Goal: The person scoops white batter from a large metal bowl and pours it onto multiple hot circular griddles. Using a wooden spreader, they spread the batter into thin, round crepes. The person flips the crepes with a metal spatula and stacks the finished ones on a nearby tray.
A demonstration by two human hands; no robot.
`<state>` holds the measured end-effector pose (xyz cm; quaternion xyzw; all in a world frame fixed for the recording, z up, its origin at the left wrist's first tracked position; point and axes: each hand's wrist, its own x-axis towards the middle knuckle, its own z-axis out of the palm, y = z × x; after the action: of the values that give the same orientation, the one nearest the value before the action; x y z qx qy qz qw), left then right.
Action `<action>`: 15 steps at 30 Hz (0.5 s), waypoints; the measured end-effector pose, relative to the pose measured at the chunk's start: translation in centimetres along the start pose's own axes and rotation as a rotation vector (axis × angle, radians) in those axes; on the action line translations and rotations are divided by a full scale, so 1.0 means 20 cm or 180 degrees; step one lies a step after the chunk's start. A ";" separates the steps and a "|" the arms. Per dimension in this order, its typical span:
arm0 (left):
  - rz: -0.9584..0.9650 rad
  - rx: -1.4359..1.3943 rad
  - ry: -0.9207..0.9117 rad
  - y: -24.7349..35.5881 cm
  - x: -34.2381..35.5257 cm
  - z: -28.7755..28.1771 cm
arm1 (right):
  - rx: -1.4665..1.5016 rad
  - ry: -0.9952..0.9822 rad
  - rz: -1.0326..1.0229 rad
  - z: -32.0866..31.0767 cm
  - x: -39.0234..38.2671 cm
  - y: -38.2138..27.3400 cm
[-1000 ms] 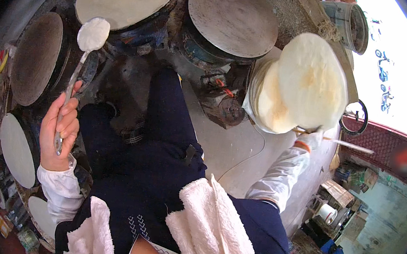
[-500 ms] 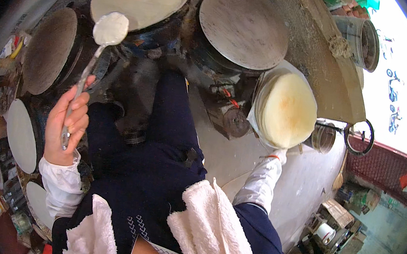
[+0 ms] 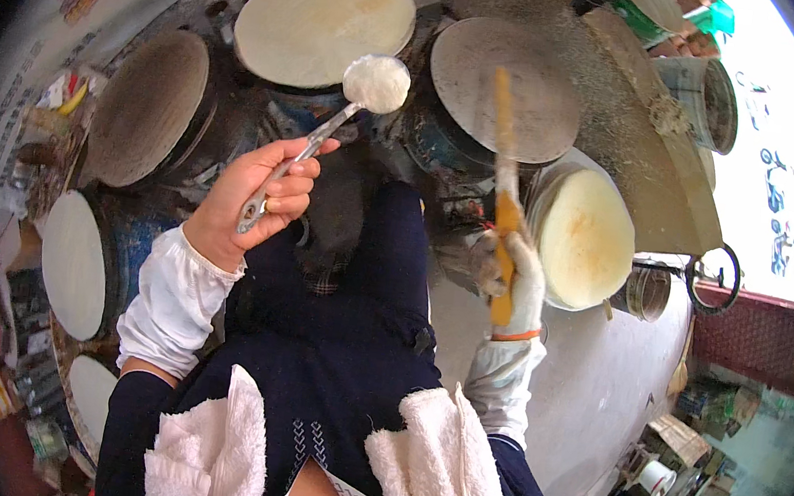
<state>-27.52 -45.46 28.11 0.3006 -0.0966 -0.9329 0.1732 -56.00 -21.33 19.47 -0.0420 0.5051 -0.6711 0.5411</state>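
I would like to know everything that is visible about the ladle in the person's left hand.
The ladle has a round bowl and a long, narrow handle that looks like worn grey metal. A pale, thick-looking substance covers the bowl's inside. The left hand is closed around the handle, whose end shows below the fingers. The ladle slants, bowl toward the upper right of the picture. The bowl overlaps the edge of a pale round sheet in view, apparently without touching it.

Round griddles (image 3: 148, 109) everywhere lol
Yellowish flatbread (image 3: 324, 24) on the top-middle one, whiter round (image 3: 74, 265) on one at lower left.
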 end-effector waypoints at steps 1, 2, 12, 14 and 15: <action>-0.0040 0.0064 -0.0043 -0.01 0.03 0.03 | 0.0143 -0.0222 0.0041 0.00 -0.01 0.03; -0.0077 0.0129 -0.0073 -0.03 0.07 0.05 | 0.0479 -0.0289 0.0100 -0.01 -0.03 0.05; -0.0265 0.1526 -0.0537 -0.31 0.99 0.51 | -0.0021 0.1132 -0.0790 -0.04 -0.12 -0.15; -0.0055 0.1954 -0.0608 -0.43 1.23 0.58 | -0.0001 0.1036 -0.0931 -0.07 -0.03 -0.19; 0.0069 0.2169 -0.0722 -0.50 1.33 0.61 | 0.0014 0.1004 -0.0988 -0.09 0.02 -0.20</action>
<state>-57.61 -45.56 20.97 0.2345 -0.4239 -0.8727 0.0610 -59.97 -20.91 21.25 -0.0126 0.5695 -0.7457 0.3456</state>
